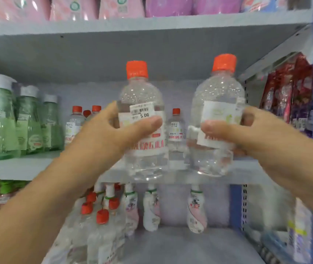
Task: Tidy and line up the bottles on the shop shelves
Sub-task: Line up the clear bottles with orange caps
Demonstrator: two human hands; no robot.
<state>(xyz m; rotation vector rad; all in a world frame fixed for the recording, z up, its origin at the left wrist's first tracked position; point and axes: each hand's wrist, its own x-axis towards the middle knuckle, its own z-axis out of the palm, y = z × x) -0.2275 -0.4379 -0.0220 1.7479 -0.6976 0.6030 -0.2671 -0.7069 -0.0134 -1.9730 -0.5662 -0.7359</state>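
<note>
Two clear plastic bottles are held up in front of the middle shelf (28, 168), one in each hand. The left hand (113, 134) has its grip closed around the left bottle (144, 130), thumb across the front just under a white price sticker (142, 112) reading 5.00; fingertips show at the bottle's far left edge. This bottle stands upright, has an orange-red screw cap (137, 69), a white label with red lettering, and clear liquid inside with droplets under the shoulder. The right hand (247, 134) has its grip closed around the right bottle (216, 121), thumb on the front of the label, fingers wrapped behind on the right. This bottle tilts slightly to the right, carries the same orange-red cap, and its label faces partly away. The bases of both sit level with the front edge of the shelf; contact cannot be confirmed. Behind them, further back on the same shelf, stand smaller-looking bottles of the same kind (176, 128). Green bottles with white caps (28, 122) occupy the shelf's left end. Red packets (288, 94) hang at right.
</note>
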